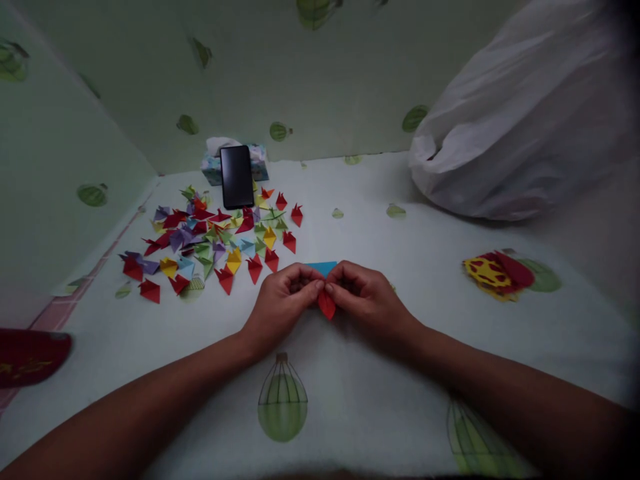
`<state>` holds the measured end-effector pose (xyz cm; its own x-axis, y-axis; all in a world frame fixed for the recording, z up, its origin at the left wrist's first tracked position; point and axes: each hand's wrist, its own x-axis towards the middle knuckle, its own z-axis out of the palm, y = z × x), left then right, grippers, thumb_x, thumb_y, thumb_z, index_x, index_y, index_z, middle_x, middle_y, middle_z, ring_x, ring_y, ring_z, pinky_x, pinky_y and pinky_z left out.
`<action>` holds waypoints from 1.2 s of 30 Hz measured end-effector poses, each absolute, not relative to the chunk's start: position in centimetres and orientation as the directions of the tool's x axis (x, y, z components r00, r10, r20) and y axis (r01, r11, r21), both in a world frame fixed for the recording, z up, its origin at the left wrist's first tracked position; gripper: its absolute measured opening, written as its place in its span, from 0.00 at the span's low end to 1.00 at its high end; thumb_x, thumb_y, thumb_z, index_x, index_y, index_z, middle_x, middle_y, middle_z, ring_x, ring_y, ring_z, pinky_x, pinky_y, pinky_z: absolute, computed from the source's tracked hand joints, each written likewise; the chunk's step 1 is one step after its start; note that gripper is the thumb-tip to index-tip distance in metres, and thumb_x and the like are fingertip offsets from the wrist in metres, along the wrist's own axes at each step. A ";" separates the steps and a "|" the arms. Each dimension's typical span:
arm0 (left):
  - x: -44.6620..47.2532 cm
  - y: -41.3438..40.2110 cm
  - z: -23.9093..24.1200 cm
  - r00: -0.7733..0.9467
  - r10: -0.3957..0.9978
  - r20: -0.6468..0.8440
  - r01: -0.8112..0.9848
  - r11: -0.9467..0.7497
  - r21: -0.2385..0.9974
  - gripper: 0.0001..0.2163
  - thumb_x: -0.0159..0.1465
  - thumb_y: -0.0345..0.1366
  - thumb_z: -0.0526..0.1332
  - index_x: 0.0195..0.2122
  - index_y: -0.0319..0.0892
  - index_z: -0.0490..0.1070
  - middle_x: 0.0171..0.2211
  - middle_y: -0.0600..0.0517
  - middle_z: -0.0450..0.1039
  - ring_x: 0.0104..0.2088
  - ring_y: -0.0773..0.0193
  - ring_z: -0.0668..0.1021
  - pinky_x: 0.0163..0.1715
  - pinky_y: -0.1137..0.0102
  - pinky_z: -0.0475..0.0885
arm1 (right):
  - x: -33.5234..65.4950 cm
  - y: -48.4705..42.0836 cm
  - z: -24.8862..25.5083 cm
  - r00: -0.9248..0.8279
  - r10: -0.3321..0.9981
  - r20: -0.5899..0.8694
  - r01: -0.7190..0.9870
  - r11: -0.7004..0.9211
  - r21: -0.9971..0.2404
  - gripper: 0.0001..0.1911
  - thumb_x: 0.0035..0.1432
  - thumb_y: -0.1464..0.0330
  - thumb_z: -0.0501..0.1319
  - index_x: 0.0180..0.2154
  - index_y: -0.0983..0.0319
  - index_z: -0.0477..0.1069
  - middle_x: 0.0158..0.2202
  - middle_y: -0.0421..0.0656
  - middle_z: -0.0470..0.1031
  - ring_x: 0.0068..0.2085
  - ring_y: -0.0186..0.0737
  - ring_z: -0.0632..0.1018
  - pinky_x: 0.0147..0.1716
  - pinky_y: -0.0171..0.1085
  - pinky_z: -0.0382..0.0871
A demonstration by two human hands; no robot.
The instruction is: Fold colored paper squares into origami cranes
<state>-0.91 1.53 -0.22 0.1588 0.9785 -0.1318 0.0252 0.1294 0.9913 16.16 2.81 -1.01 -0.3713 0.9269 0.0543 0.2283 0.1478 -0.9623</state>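
Note:
A small folded red paper piece (327, 307) is pinched between my two hands, its pointed end toward me. My left hand (293, 293) grips its left side with thumb and fingers closed. From the right, my right hand (363, 293) pinches the same paper, thumbs close together. Just behind my fingertips lies blue paper (323, 268), partly hidden by the hands. To the left spreads a pile of folded paper cranes (215, 233) in red, purple, yellow, green and blue.
A black phone (237, 177) leans on a tissue box (213, 172) behind the cranes. A large white plastic bag (500, 133) stands at the back right. Red and yellow cut-out pieces (495, 273) lie at right. A dark red object (33, 357) sits at the left edge.

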 end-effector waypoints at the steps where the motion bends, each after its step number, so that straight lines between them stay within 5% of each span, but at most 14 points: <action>1: -0.9 1.5 -0.2 0.160 0.978 -0.136 0.025 0.133 0.991 0.08 0.57 0.37 0.67 0.33 0.38 0.74 0.29 0.53 0.75 0.30 0.67 0.76 0.32 0.72 0.73 | 16.2 2.8 -1.0 -0.370 0.927 0.055 0.230 0.148 -0.962 0.08 0.59 0.69 0.59 0.27 0.61 0.66 0.26 0.38 0.69 0.28 0.33 0.68 0.28 0.34 0.60; 22: -1.1 1.7 -0.2 0.152 0.981 -0.119 -0.044 0.127 0.991 0.10 0.57 0.38 0.68 0.36 0.39 0.73 0.28 0.53 0.75 0.29 0.67 0.76 0.31 0.72 0.72 | 16.2 2.9 -0.8 -0.330 0.944 -0.008 0.101 0.027 -0.995 0.08 0.56 0.66 0.61 0.27 0.62 0.67 0.26 0.38 0.68 0.28 0.33 0.68 0.29 0.35 0.61; 36: -1.0 1.7 0.3 0.135 0.985 -0.112 0.106 0.098 0.990 0.07 0.57 0.38 0.66 0.29 0.39 0.73 0.26 0.54 0.73 0.27 0.68 0.73 0.29 0.72 0.68 | 16.2 2.8 -0.5 -0.399 0.912 -0.098 -0.003 -0.108 -0.994 0.11 0.57 0.63 0.62 0.28 0.61 0.66 0.23 0.37 0.68 0.25 0.33 0.68 0.26 0.34 0.62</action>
